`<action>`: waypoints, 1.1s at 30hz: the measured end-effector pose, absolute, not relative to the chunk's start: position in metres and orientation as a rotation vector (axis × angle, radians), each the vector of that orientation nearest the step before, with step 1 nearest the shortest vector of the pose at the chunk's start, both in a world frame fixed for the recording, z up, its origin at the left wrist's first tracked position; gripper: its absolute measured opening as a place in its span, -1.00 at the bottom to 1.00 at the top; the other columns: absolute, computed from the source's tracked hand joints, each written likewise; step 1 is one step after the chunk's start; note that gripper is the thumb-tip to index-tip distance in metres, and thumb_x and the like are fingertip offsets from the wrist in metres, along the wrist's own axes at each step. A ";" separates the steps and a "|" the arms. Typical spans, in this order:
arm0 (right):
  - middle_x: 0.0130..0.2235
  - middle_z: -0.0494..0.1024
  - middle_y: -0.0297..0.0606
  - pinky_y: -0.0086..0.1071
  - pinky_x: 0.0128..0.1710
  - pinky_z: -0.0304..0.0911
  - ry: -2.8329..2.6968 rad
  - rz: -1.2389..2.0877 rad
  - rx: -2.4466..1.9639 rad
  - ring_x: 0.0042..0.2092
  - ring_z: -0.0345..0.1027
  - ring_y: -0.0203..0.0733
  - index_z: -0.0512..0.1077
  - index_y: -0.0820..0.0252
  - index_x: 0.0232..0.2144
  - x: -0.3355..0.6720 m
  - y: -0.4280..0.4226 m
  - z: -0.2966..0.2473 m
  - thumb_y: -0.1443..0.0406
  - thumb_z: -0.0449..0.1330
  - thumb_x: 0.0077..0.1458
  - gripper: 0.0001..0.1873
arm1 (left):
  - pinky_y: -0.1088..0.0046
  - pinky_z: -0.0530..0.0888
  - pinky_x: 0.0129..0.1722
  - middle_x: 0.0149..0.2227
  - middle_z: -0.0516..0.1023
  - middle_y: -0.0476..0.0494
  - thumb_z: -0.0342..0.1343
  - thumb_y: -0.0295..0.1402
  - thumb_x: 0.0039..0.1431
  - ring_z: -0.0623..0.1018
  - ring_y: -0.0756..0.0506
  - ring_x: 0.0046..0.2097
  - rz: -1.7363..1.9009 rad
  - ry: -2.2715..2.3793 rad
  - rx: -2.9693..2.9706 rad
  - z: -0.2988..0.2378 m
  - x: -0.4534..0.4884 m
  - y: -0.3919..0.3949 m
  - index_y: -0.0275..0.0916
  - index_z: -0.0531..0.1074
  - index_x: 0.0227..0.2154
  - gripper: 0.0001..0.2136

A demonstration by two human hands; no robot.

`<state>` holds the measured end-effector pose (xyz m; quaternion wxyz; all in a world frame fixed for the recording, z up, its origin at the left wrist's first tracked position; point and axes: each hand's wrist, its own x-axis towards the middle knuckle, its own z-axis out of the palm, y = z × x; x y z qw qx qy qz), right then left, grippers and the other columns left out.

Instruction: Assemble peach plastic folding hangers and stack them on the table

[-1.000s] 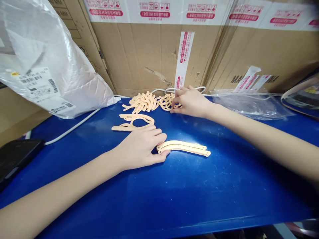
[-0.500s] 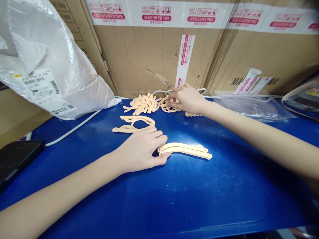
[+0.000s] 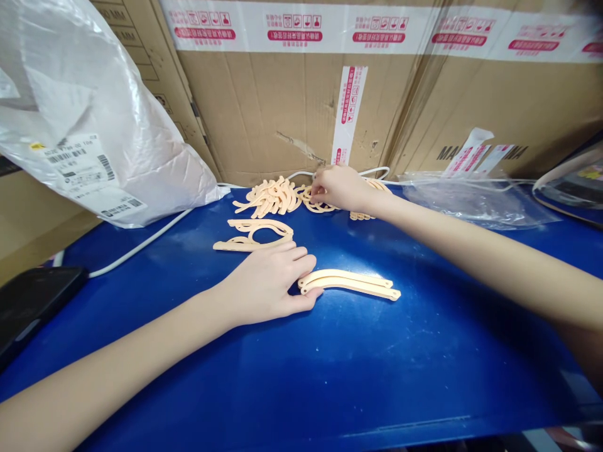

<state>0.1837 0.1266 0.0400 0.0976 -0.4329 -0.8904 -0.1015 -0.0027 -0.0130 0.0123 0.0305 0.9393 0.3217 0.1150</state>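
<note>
Left hand (image 3: 276,279) pinches two curved cream plastic strips (image 3: 351,286) by one end, thumb against fingers, over blue tabletop (image 3: 377,376); right hand (image 3: 342,187), fingers curled, at cream ring pile (image 3: 308,204), can't tell if gripping any.

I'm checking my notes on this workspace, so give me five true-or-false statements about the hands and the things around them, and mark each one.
1. The left hand holds curved strips near one end. True.
2. The right hand is at the ring-shaped pieces. True.
3. The pile of curved pieces lies to the right of the right hand. False: the pile lies to its left, beside the ring-shaped pieces.
4. The dark phone lies at the right edge of the picture. False: the phone lies at the left edge.
5. A labelled plastic bag is to the left of the pile. True.
</note>
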 end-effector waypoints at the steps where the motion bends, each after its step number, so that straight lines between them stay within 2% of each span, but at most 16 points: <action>1: -0.29 0.59 -0.19 -0.33 -0.29 0.07 -2.607 -0.266 -1.310 -0.26 0.37 -0.16 0.60 0.23 -0.31 0.185 0.127 0.040 0.32 0.21 0.08 -0.83 | 0.44 0.20 -0.41 -0.48 0.28 0.02 0.01 -0.21 0.23 0.31 -0.05 -0.36 0.355 0.992 2.895 0.012 -0.003 -0.013 -0.23 0.16 -0.53 -0.71; 4: -0.35 0.60 -0.22 -0.36 -0.37 0.07 -2.522 -0.167 -1.377 -0.32 0.38 -0.19 0.62 0.21 -0.32 0.188 0.127 0.041 0.30 0.26 0.04 -0.84 | 0.44 0.20 -0.41 -0.48 0.28 0.02 0.01 -0.21 0.23 0.31 -0.05 -0.36 0.358 0.988 2.892 0.013 -0.002 -0.012 -0.23 0.16 -0.52 -0.72; 9: -0.38 0.59 -0.23 -0.39 -0.38 0.11 -2.412 -0.056 -1.392 -0.35 0.37 -0.24 0.62 0.23 -0.31 0.194 0.125 0.044 0.26 0.29 0.04 -0.82 | 0.44 0.21 -0.40 -0.48 0.29 0.02 0.02 -0.22 0.22 0.32 -0.05 -0.36 0.344 1.000 2.881 0.014 0.000 -0.012 -0.23 0.17 -0.53 -0.72; 16: -0.44 0.52 -0.29 -0.37 -0.39 0.07 -2.340 0.051 -1.203 -0.43 0.24 -0.31 0.61 0.23 -0.39 0.207 0.101 0.057 0.23 0.33 -0.01 -0.83 | 0.44 0.20 -0.42 -0.48 0.32 0.00 0.01 -0.19 0.25 0.33 -0.06 -0.36 0.339 0.983 2.941 0.015 -0.002 -0.013 -0.23 0.18 -0.52 -0.71; 21: -0.45 0.50 -0.35 -0.39 -0.40 0.08 -2.438 0.159 -1.073 -0.41 0.28 -0.32 0.60 0.19 -0.42 0.214 0.062 0.046 0.26 0.33 0.00 -0.90 | 0.42 0.21 -0.43 -0.45 0.35 -0.05 -0.09 0.07 0.26 0.36 -0.09 -0.36 0.266 0.931 3.063 0.021 -0.007 -0.009 -0.24 0.25 -0.47 -0.56; 23: -0.42 0.52 -0.33 -0.40 -0.39 0.12 -2.512 0.251 -1.005 -0.40 0.31 -0.33 0.58 0.21 -0.42 0.217 0.049 0.038 0.26 0.34 0.00 -0.89 | 0.41 0.23 -0.41 -0.41 0.37 -0.08 -0.15 0.12 0.26 0.39 -0.11 -0.34 0.278 0.960 3.067 0.026 -0.010 -0.005 -0.24 0.29 -0.44 -0.52; 26: -0.38 0.55 -0.30 -0.39 -0.38 0.14 -2.544 0.369 -0.959 -0.39 0.34 -0.33 0.57 0.23 -0.43 0.222 0.039 0.028 0.26 0.31 0.05 -0.88 | 0.40 0.28 -0.36 -0.31 0.41 -0.10 -0.22 -0.01 0.34 0.43 -0.11 -0.29 0.376 1.148 3.020 0.036 -0.017 0.006 -0.23 0.34 -0.32 -0.59; 30: -0.39 0.54 -0.30 -0.38 -0.41 0.12 -2.537 0.448 -0.959 -0.41 0.31 -0.33 0.56 0.22 -0.42 0.225 0.037 0.021 0.24 0.30 0.06 -0.86 | 0.41 0.27 -0.38 -0.22 0.43 -0.16 -0.20 -0.15 0.35 0.45 -0.16 -0.19 0.420 1.552 3.024 0.048 -0.041 0.031 -0.22 0.36 -0.24 -0.70; 33: -0.39 0.53 -0.31 -0.40 -0.43 0.11 -2.542 0.462 -0.929 -0.41 0.30 -0.34 0.55 0.21 -0.44 0.225 0.038 0.017 0.26 0.31 0.05 -0.87 | 0.36 0.31 -0.28 -0.11 0.46 -0.21 -0.15 -0.20 0.34 0.43 -0.23 -0.07 0.338 1.832 2.863 0.052 -0.068 0.052 -0.24 0.39 -0.16 -0.71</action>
